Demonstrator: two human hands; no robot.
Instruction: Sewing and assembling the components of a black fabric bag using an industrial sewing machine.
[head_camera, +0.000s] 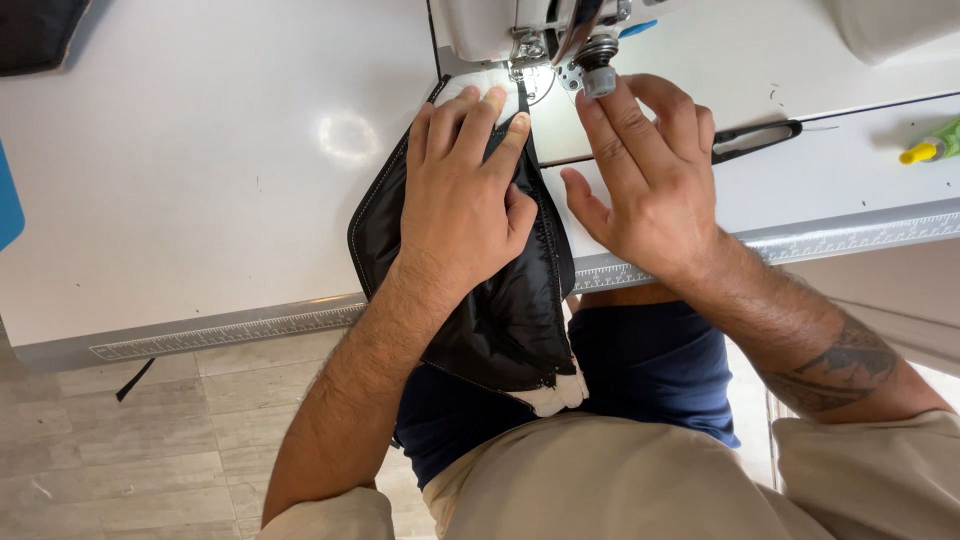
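Left hand (462, 195) flat, fingers together on black fabric (500, 320); right hand (645, 180) splayed wide at three o'clock, fingertips beside the machine (520, 30).

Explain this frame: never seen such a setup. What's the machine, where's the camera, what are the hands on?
One view, from a camera worn on the person's head, looking down at their own arms. At the top stands a white sewing machine on a white table with a ruler strip along its front edge. The left hand presses flat on a black padded fabric piece with white lining, which hangs over the table edge towards the lap. The right hand rests on the table beside it, fingertips near the machine's metal knob. Black-handled scissors and a yellow-tipped green bottle lie to the right.
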